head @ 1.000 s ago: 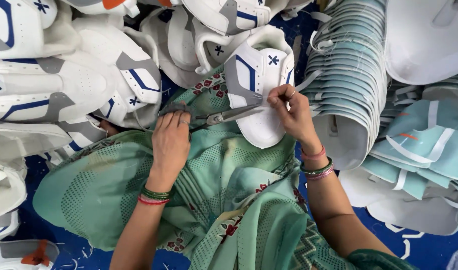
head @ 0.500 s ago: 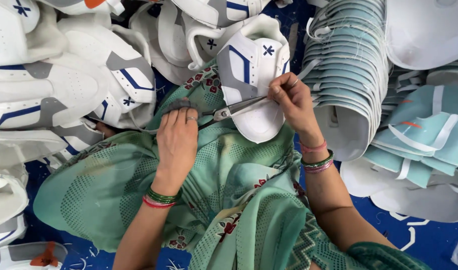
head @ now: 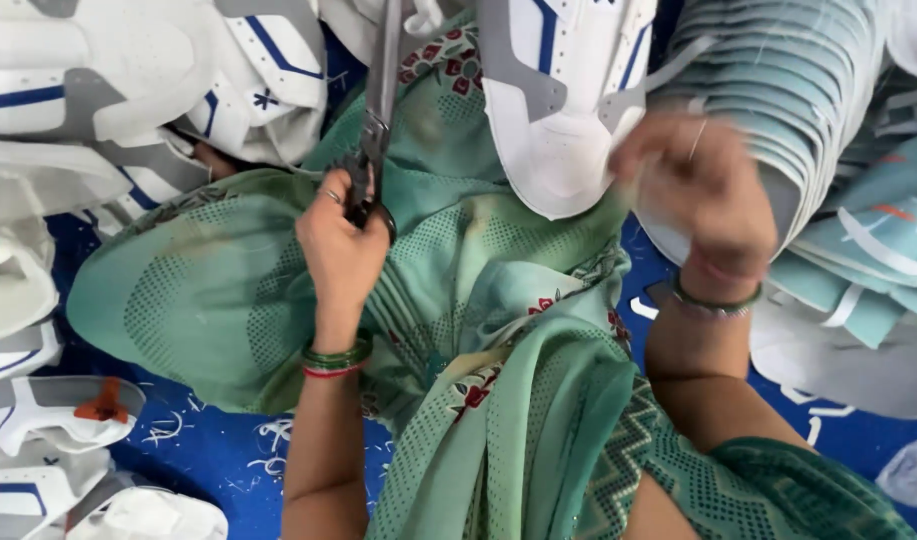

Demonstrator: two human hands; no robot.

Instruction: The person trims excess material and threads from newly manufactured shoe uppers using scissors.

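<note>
My left hand [head: 340,235] grips the handles of a pair of grey metal scissors [head: 380,90], whose blades point up and away from me. A white shoe upper [head: 558,100] with blue and grey panels lies on my green-clothed lap, toe end towards me. My right hand [head: 703,190], blurred by motion, is at the right edge of that upper, beside a grey strap [head: 650,85] of it; whether it pinches anything is unclear. Both wrists carry green and red bangles.
More white uppers [head: 128,90] are heaped at the left and lower left. A tall stack of pale teal pieces [head: 798,90] stands at the right, with loose teal and white pieces [head: 868,270] beside it. Thread scraps lie on the blue floor cloth [head: 228,450].
The scissors have swung from lying across the upper to pointing upward in my left hand. My right hand has dropped from the upper's top to its right side. The view has come closer.
</note>
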